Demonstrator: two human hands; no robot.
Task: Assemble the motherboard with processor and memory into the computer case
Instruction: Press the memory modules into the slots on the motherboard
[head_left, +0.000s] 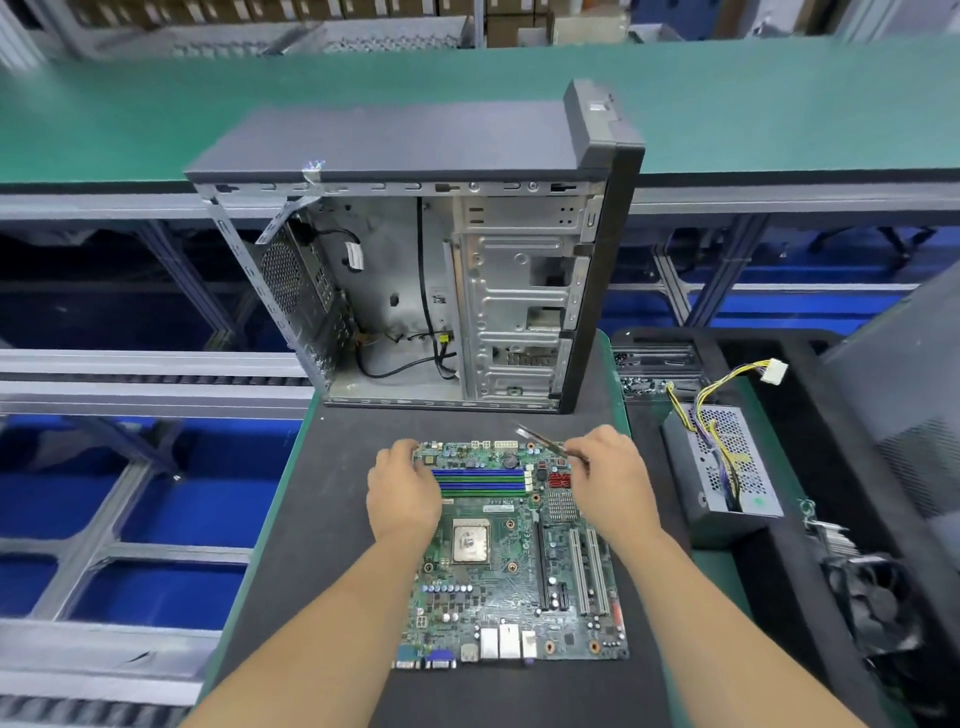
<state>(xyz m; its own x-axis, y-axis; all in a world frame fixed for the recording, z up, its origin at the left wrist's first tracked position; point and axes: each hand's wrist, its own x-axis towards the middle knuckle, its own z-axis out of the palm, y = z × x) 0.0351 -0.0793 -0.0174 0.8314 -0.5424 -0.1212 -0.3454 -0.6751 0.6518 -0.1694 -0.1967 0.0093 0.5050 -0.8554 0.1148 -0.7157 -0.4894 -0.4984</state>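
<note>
Green board: the motherboard (514, 556) lies flat on the dark mat (332, 519), just in front of the computer case (415, 249); processor (471, 540) seated near its middle; memory sticks (480, 481) in the slots at the far end
Left hand (402, 491): fingers curled over the board's far left edge, beside the memory; gripping the board, as far as I can see
Right hand (608, 480): on the far right corner, pinching tweezers (545, 441) that lie across the board
Risk: the tweezer tips could scrape components if the board is lifted with them in hand; a two-corner grip could let the board flex or tip
Case: standing upright, side open; loose black cables (415, 358) on its floor could get trapped under the board
Side tray (789, 353): holds a power supply (727, 467) with its wires
</note>
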